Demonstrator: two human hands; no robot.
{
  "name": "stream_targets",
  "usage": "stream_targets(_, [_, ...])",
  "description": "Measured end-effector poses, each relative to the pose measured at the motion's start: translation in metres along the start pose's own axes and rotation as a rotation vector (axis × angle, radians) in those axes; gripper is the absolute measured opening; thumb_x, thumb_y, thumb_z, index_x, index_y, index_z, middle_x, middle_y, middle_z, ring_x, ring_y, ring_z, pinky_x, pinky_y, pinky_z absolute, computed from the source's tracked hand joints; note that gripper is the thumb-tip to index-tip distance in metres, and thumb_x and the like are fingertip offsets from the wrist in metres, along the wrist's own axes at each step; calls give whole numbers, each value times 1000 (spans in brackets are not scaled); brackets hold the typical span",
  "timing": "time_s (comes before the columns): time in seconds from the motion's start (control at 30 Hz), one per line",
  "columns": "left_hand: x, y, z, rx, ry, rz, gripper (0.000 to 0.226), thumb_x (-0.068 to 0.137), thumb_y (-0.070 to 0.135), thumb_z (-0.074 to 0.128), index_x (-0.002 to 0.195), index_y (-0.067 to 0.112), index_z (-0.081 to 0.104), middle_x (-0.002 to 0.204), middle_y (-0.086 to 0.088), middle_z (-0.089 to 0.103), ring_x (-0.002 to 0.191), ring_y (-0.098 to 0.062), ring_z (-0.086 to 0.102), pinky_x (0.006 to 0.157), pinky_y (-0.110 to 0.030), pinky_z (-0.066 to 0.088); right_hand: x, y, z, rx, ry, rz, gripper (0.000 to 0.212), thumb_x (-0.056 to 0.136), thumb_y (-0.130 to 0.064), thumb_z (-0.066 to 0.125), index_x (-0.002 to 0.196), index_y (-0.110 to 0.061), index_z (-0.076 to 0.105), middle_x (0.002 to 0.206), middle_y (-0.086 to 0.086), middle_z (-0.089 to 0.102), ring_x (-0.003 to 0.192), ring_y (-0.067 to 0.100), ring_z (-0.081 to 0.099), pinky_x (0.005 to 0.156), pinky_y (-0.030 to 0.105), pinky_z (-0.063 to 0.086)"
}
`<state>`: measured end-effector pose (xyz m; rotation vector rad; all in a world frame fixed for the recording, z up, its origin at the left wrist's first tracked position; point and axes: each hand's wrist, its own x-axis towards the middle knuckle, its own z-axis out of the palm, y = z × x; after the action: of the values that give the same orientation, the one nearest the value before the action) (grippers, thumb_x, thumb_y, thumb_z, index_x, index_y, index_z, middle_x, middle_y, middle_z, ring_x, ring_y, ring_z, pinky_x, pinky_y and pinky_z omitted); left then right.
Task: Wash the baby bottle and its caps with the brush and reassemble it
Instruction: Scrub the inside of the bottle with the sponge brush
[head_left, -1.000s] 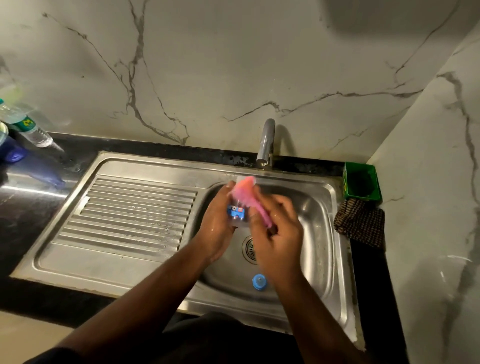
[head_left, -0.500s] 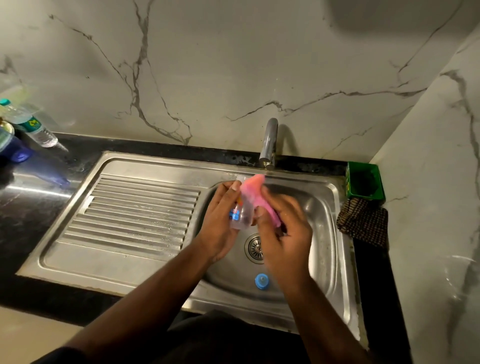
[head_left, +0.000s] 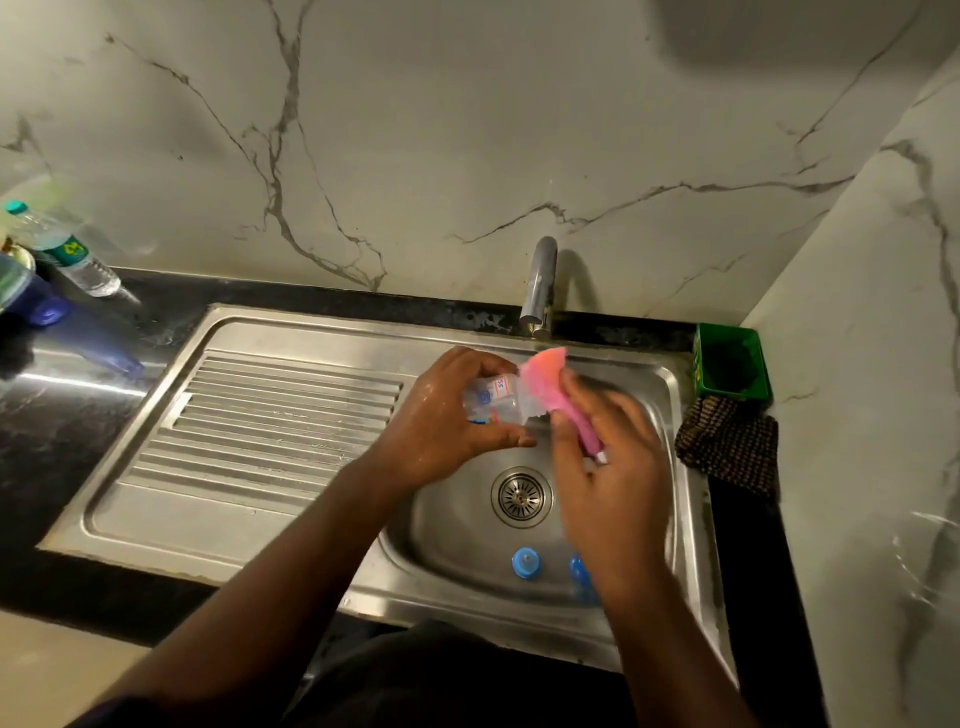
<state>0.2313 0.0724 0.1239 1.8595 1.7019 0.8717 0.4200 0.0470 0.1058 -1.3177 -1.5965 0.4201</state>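
The steel sink (head_left: 311, 525) is smooth and ribbed on its drainboard. Over its bowl, near the tap (head_left: 540, 283), the left hand (head_left: 441, 431) curls round the clear plastic bottle (head_left: 491, 402), its grip closed on the body. The right hand (head_left: 608, 457), blurred, holds the pink brush (head_left: 545, 384) against the bottle. Two blue caps (head_left: 525, 564) lie at the bowl's near wall. Best to keep the slippery bottle firmly clamped and scrub right round it.
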Motion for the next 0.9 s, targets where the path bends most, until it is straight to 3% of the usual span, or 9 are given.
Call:
stream_targets(0.13, [-5,2,12,85,-97,30,73,76,47,88,135,24,51,120,17,45,106,-4,53,90,-24,55,10,4,12,-152,-3,-59,42,96,-19,71,138,-25,66,115,-2,65,101,15,60,79,27,53])
stream_targets(0.2, [-10,4,12,62,-85,3,71,78,48,86,133,25,48,119,15,48,105,-5,55,86,-21,53,7,4,10,-195,-22,-112,44,96,-19,72,139,-26,65,113,-2,64,100,15,58,77,25,49])
stream_targets(0.33, [-8,9,2,-129,60,-140,58,74,48,88,120,27,58,110,16,62,96,1,63,77,-11,53,-14,2,4,-130,11,-134,42,95,-16,74,136,-27,68,112,-2,65,99,20,63,78,34,54])
stream_targets(0.4, [-9,11,4,-330,31,-215,46,78,41,87,114,23,64,104,10,70,91,-5,70,73,-20,59,-7,7,5,-90,62,-116,40,96,-14,74,135,-21,69,114,0,67,99,22,65,81,33,55])
stream_targets(0.47, [-14,18,10,-719,15,-335,39,87,30,81,117,11,64,102,2,73,91,-14,73,71,-31,60,2,6,7,-74,83,-155,39,97,-14,74,135,-18,69,114,3,69,99,23,65,82,34,54])
stream_targets(0.57, [-13,24,10,-1170,56,-443,37,93,22,73,121,0,62,104,-7,70,90,-22,68,68,-29,57,-2,4,9,-32,62,-237,38,97,-14,74,134,-20,70,110,2,68,97,24,64,80,39,54])
stream_targets(0.67, [-13,25,4,-1377,16,-444,29,94,32,67,110,8,74,108,-13,70,83,-21,67,65,-26,59,-5,14,11,62,51,-149,37,95,-12,75,131,-21,72,110,-1,67,96,21,65,79,39,55])
stream_targets(0.8, [-14,28,5,-1284,-65,-378,25,94,36,68,110,18,75,104,-10,72,77,-24,64,58,-25,54,-3,9,12,327,17,54,36,97,-8,72,130,-21,70,111,-6,67,100,6,67,78,24,57])
stream_targets(0.9, [-13,31,1,-1184,-207,-321,31,90,37,70,111,14,69,101,-12,69,69,-25,62,51,-22,47,2,2,11,509,-34,168,38,98,-7,68,131,-24,69,120,-8,69,109,3,67,85,21,55])
